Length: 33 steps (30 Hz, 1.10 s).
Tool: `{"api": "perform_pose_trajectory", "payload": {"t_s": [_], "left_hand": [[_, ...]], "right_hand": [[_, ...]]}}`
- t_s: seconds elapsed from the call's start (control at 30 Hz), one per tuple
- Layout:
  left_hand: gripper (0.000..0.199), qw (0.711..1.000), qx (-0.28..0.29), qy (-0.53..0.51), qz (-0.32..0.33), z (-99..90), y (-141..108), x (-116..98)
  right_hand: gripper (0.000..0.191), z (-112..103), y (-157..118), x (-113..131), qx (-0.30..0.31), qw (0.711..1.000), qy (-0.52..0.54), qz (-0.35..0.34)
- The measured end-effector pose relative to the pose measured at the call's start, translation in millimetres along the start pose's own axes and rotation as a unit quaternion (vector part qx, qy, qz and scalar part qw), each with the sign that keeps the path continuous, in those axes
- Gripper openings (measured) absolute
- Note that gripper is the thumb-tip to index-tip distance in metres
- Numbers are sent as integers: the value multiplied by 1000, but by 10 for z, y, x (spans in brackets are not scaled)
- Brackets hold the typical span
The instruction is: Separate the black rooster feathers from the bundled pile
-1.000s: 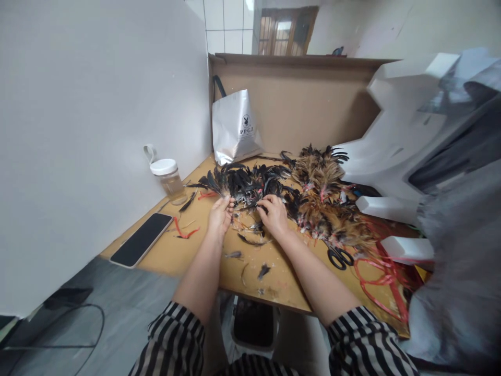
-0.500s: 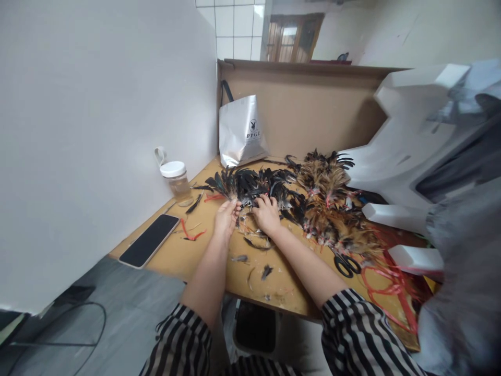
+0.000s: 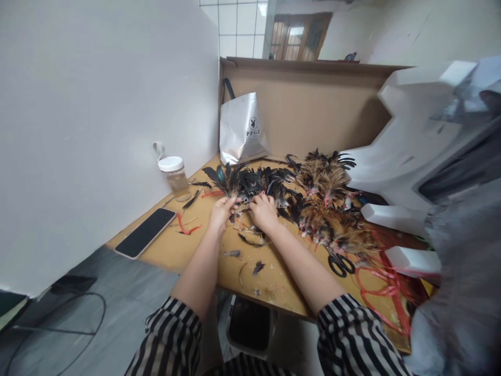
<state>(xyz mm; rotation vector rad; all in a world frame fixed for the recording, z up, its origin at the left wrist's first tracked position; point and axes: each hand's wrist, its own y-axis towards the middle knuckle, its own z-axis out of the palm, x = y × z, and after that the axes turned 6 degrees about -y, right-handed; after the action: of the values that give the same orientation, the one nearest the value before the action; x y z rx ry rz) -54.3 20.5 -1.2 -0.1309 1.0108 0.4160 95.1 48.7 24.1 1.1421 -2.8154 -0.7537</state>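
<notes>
on the table, dark feathers, which we judge light, soft and best gripped by their base ends, meet our left hand's closed pinch; our right hand curls beside it (its hold we cannot tell).

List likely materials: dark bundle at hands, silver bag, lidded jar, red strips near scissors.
Dark bundle: feathers, probably natural; greenish sheen, curved tips.
Silver bag: foil laminate or coated fabric, satin; metallic sheen.
Jar: clear plastic or glass, can't tell; contents show through.
Lid: white, likely plastic; smooth, even surface.
Red strips: probably thin plastic; shiny, crinkled.
</notes>
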Motion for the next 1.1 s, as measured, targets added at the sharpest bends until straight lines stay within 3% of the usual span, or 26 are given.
{"api": "perform_pose_trajectory", "payload": {"t_s": [0.17, 0.33, 0.6, 0.9, 1.1], "left_hand": [[21, 1000, -4, -25, 11, -37, 20, -19], [22, 1000, 15, -20, -3, -28, 18, -21], [24, 995, 75, 57, -45, 26, -63, -13], [25, 976, 147, 146, -65, 29, -92, 47], [28, 970, 156, 171, -73, 18, -107, 88]], "right_hand": [[33, 57, 96, 106, 39, 998, -35, 22], [29, -156, 80, -29, 6, 1000, -5, 20], [17, -417, 26, -274, 83, 991, 103, -11], [14, -405, 23, -369, 84, 974, 209, 19], [18, -365, 34, -398, 51, 978, 201, 30]]}}
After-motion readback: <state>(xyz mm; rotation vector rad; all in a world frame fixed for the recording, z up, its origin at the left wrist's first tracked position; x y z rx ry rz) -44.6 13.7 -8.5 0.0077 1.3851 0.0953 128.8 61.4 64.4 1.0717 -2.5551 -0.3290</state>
